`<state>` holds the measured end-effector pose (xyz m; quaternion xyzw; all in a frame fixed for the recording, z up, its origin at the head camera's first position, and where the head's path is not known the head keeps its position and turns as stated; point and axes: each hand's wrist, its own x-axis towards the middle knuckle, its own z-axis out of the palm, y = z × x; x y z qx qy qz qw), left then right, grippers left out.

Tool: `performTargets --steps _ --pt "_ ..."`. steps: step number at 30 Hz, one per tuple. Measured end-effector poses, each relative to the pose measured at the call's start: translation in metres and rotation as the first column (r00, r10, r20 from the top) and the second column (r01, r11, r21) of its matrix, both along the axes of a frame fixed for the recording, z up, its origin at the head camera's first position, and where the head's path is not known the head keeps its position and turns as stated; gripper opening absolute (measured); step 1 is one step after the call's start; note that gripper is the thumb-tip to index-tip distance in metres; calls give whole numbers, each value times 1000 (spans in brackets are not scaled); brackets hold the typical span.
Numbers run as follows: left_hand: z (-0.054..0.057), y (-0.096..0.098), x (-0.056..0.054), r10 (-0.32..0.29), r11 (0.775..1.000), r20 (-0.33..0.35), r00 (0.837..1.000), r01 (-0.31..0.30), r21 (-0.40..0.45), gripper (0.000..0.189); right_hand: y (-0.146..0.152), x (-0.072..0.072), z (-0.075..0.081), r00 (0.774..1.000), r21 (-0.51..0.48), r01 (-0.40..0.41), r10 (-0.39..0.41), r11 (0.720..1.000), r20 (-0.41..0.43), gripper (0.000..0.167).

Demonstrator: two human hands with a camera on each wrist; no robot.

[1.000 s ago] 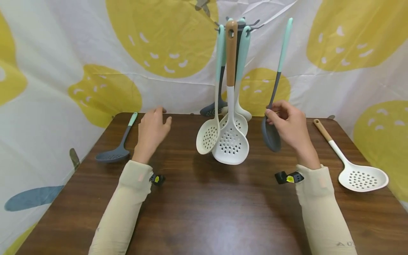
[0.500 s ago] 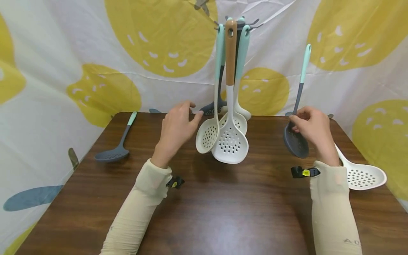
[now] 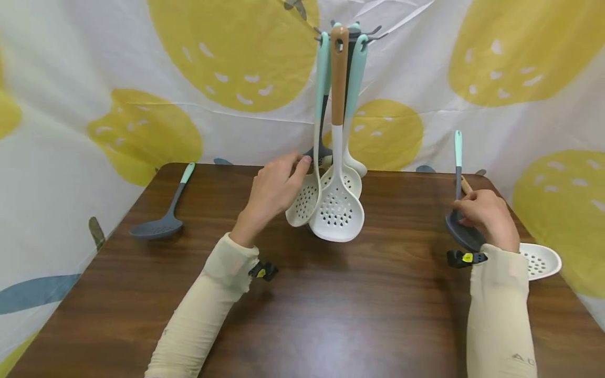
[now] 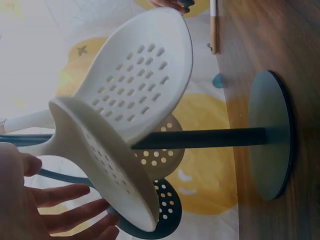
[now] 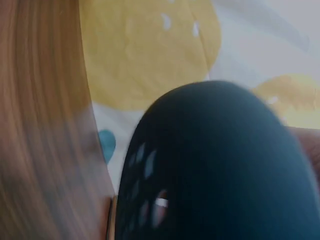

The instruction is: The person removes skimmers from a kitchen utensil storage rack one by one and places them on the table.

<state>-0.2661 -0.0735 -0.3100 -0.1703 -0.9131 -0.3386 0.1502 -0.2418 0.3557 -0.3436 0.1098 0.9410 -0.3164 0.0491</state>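
My right hand (image 3: 489,218) pinches a dark grey skimmer (image 3: 463,231) by its stem just above the bowl, low over the table's right side. The mint handle stands up behind the fingers; in the right wrist view the dark bowl (image 5: 215,150) fills much of the picture, with holes along one side. My left hand (image 3: 274,189) is at a cream skimmer (image 3: 303,202) hanging on the utensil rack (image 3: 354,35). In the left wrist view its fingers (image 4: 65,195) lie fairly straight beside the skimmer's head, thumb close to the neck.
A white skimmer with a wooden handle (image 3: 338,210) hangs in front on the rack, with other utensils behind. The rack's round base (image 4: 272,135) stands on the table (image 3: 307,315). Another grey skimmer (image 3: 158,227) lies left; a white skimmer (image 3: 539,261) lies right, partly hidden.
My right hand has moved right and down with the grey skimmer, over the white one lying there. My left hand has moved right, up to the hanging cream skimmer.
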Motion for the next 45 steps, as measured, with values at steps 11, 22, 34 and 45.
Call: performTargets --steps 11,22,34,45 --pt "1 -1 5 -8 999 -26 1000 9 49 50 13 5 -6 986 94 -24 8 995 165 39" --pt "-1 4 7 3 1000 -136 991 -1 11 34 10 3 -20 979 224 11 -57 974 197 33" --pt "-2 6 8 9 1000 -140 990 -10 -1 35 10 1 -32 977 247 65 -113 967 182 35" --pt "-4 8 8 7 1000 -132 991 -7 -1 34 10 -2 -37 968 261 124 -175 957 179 57"
